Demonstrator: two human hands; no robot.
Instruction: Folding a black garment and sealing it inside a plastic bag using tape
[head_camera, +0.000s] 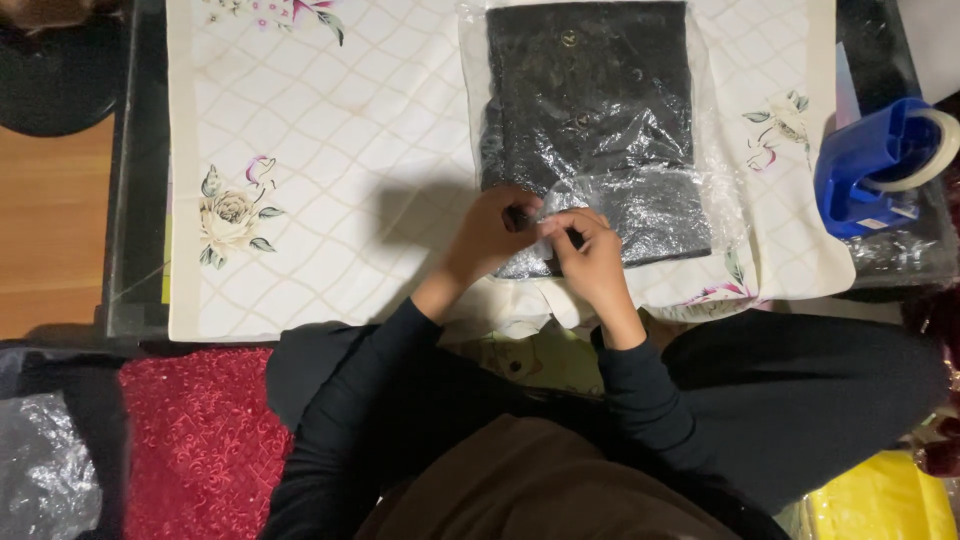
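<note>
Nearest the camera are the person's black sleeves, converging toward the table edge. The left hand (497, 228) and right hand (590, 252) meet at the near edge of the clear plastic bag (600, 130), which holds a folded black garment. Both hands pinch the bag's near flap — fingers curled closed on the plastic, almost touching each other. The bag lies directly ahead of the hands on the floral cloth (330, 200), long axis running away from the person. A blue tape dispenser (875, 165) sits well apart — nearer the right hand.
</note>
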